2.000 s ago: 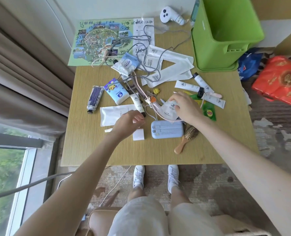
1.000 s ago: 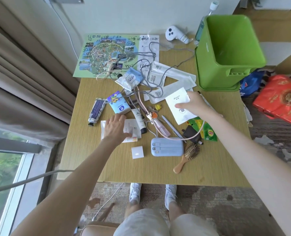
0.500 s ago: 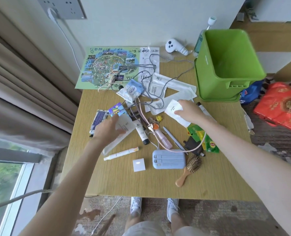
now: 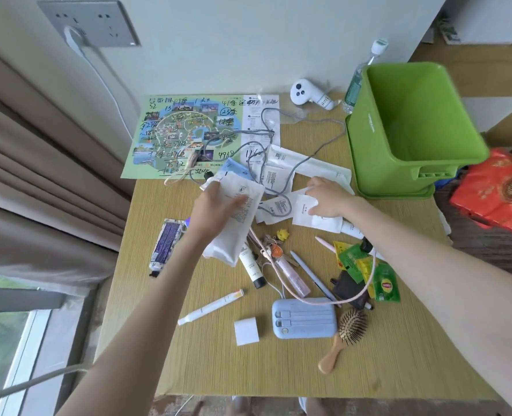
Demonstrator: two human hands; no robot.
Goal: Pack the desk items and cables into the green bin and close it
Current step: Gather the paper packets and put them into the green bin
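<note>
Left hand [image 4: 215, 205] pinches white packet [image 4: 233, 223]; right hand [image 4: 326, 199] clasps sachet [image 4: 314, 217]; Lipton teabag [image 4: 386, 285].

The green map [image 4: 185, 136] at the back of the tabletop is carrying handwritten black numbers, among them "4968", "1766", "7592" and "13". A red and yellow Lipton logo is showing on the green tea bag packet [image 4: 386, 284] near the right edge. Print on the white packets and tubes is staying too small to read.

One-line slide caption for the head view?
Left hand lifts a white packet, right hand gathers another; green bin stands open.
</note>
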